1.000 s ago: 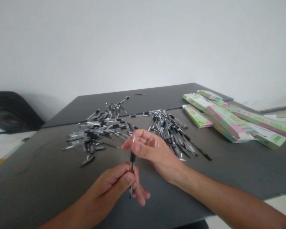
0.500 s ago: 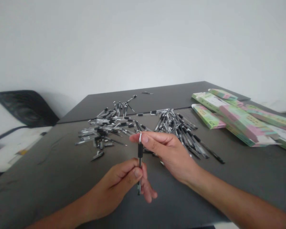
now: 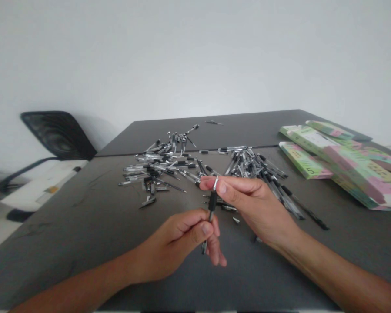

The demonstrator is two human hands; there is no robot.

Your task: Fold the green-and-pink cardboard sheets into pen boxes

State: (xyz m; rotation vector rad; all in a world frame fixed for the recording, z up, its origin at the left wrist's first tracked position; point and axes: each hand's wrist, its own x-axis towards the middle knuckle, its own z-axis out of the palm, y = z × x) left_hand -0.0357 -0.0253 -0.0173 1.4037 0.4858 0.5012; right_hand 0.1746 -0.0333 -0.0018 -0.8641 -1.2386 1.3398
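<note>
Between my two hands is a gel pen (image 3: 212, 201) with a clear barrel and a black rubber grip, its silver tip pointing up and leaning slightly right. My left hand (image 3: 185, 241) pinches the barrel below the grip between thumb and fingers. At the top, my right hand (image 3: 250, 198) has thumb and forefinger closed on the tip. Beyond my hands lie a left heap of pen parts (image 3: 156, 167) and a right pile of pens (image 3: 244, 161). A small silver cone tip (image 3: 236, 220) rests on the table just under my right hand.
Green and pink pen boxes (image 3: 348, 163) are stacked on the right of the dark table (image 3: 94, 226). A few thin pieces (image 3: 214, 122) lie far back. To the left stands a black mesh chair (image 3: 56, 130) beside a white surface (image 3: 35, 187).
The view has shifted, so the table and heaps sit farther right in the picture or slightly higher. The pen has gone from upright to slightly tilted, still held by both hands.
</note>
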